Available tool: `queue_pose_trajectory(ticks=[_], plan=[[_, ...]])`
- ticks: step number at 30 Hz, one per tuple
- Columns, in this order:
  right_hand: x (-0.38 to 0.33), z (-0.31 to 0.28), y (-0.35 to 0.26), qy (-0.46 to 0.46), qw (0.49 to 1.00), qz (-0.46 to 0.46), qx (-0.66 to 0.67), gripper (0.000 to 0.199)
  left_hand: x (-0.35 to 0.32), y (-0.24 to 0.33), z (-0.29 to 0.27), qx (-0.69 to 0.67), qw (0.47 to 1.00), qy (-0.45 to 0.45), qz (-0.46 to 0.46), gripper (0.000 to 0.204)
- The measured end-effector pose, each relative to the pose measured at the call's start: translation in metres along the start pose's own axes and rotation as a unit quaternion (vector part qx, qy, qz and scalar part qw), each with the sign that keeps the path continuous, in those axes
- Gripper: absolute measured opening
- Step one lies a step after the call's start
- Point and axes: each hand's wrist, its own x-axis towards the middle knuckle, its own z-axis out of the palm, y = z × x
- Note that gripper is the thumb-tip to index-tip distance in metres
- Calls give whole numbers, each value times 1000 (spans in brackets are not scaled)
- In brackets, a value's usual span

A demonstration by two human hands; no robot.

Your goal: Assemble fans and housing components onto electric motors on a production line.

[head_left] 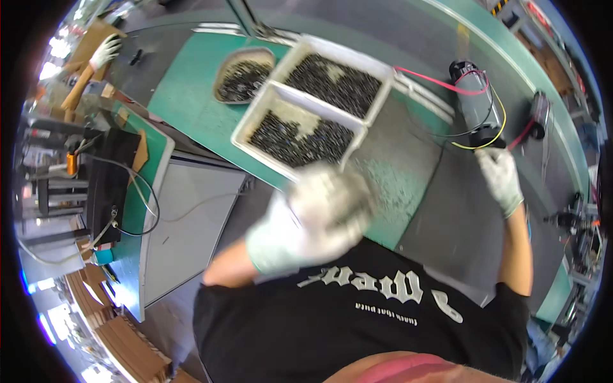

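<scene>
My left hand (pixel 316 217), in a white glove, is smeared by motion in front of my chest, just below the near tray. Its fingers are too blurred to read, and whether the greyish patch at them is a held thing or soiled glove I cannot make out. My right hand (pixel 501 175), also gloved, reaches out to the right with its fingers closed at the near black end of a grey cylindrical motor (pixel 476 102). Red, yellow and black wires (pixel 505 118) loop around that motor.
Two white trays (pixel 239 135) of small dark screw-like parts and a rounded tub (pixel 223 67) of similar parts stand on the green mat (pixel 185 83). A second dark motor (pixel 540 115) lies farther right. Another person's gloved hand (pixel 105 51) is at the far left.
</scene>
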Motion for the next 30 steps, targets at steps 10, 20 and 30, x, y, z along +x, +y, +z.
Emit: queue_pose_trajectory(ticks=[10,20,30], plan=[[-83,18,-58,-37,938,175,297,31,146,-200,30,345,930,-105,-73,34],[-207,-88,89,680,670,298,0,50,135,-198,50,262,947,-68,-175,18],[-202,-170,213,295,866,229,332,53,127,-219,41,320,939,-10,-126,38]])
